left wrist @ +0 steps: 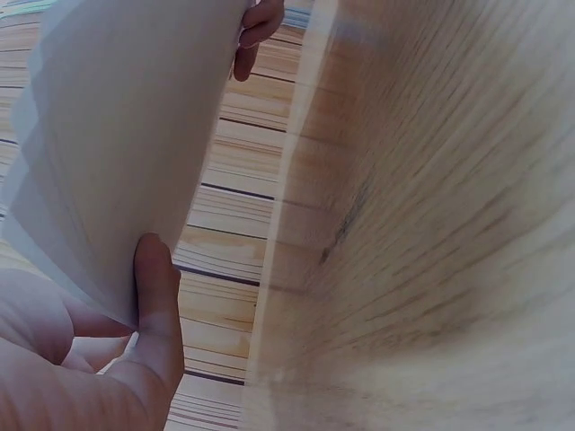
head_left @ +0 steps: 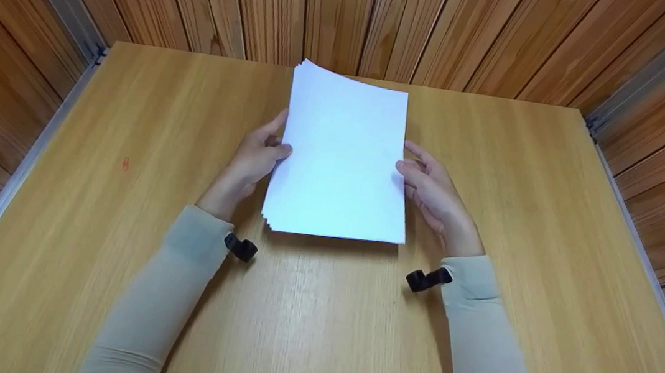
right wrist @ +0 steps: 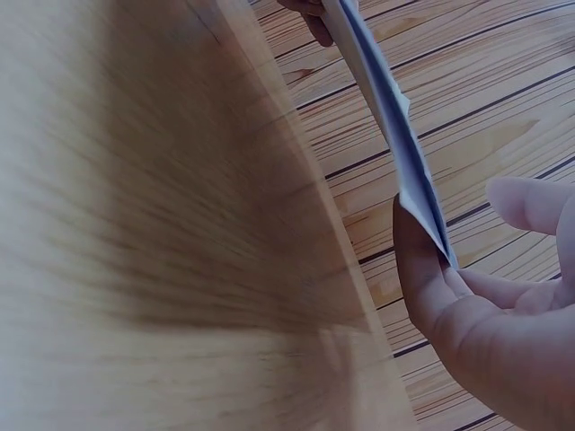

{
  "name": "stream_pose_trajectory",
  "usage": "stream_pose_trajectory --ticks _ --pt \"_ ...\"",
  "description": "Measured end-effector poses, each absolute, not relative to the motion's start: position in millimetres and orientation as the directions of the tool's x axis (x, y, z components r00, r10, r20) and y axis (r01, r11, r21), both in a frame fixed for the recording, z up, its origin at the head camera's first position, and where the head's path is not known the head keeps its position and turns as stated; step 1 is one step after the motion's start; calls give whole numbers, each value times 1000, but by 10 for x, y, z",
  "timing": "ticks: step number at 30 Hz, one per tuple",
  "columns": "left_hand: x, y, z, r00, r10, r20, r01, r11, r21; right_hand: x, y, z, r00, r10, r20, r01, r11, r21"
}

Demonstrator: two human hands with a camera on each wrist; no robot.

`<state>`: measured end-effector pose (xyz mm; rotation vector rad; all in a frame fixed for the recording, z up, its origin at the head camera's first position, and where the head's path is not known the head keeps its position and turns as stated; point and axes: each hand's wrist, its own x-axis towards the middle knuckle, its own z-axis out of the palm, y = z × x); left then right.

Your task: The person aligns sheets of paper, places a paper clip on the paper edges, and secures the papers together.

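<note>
Paper sheets (head_left: 343, 162), a white stack, hang above the table (head_left: 317, 322) between the two hands, long axis running away from the person, so each hand meets a long edge. Left hand (head_left: 254, 159) pinches the left edge and right hand (head_left: 436, 195) the right, thumbs on the upper face, both grips roughly midway along and level with each other; neither hand is clearly nearer. Both wrist views show a gap between stack and tabletop. Along the left side the sheets fan unevenly at the far and near corners, while the right edge looks straighter; how many there are I cannot tell. Farther out, well left of the left hand, lies a small red clip (head_left: 126, 163); beyond the table's far edge rises a wood-plank wall (head_left: 339, 18).
</note>
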<state>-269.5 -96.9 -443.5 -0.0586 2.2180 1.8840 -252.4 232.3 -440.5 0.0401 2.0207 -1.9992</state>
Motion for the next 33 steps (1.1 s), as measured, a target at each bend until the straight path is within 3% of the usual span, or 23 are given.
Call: stream_pose_trajectory --ticks 33 --pt "-2655 -948 -4468 -980 114 -163 -142 172 975 -2526 2276 -4522 -985 -89 -145 132 142 -981"
